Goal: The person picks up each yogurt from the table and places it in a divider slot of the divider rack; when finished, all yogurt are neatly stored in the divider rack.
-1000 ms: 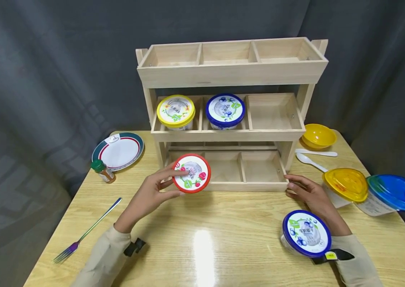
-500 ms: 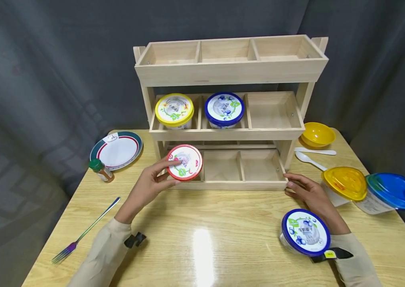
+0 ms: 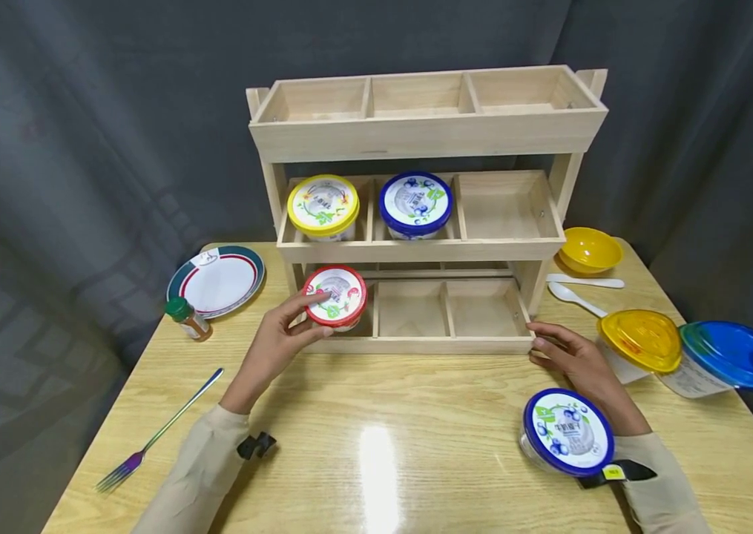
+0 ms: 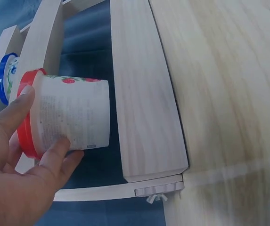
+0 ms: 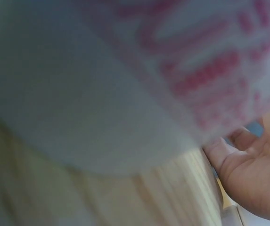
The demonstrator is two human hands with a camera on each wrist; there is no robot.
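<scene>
Near left: fork (image 3: 159, 433) flat on table (image 3: 429, 415), tines toward the near edge. Near right: near blue tub (image 3: 568, 434), upright, just beside the right wrist.

Right hand (image 3: 579, 363): fingertips touch the right end of the bottom tray (image 3: 456, 346); can't tell if they pinch it. Blurred tub wall hides most of the right wrist view. Right of that hand: yellow box (image 3: 639, 345), then blue box (image 3: 726, 356).

Left hand (image 3: 276, 341) pinches red tub (image 3: 346, 305), thumb on near side, a finger over the lid. Red tub is held at the bottom tray's left compartment; left wrist view shows its base clear of the front board.

Farther left: jar (image 3: 189, 319) by plate (image 3: 222, 285). Farther right: spoon (image 3: 573, 298), white utensil (image 3: 590, 282), bowl (image 3: 590, 252).

Rack (image 3: 429, 141), middle tray (image 3: 416, 252): yellow tub (image 3: 323, 208) left compartment, far blue tub (image 3: 416, 204) center. Curtain (image 3: 116, 133) behind.
</scene>
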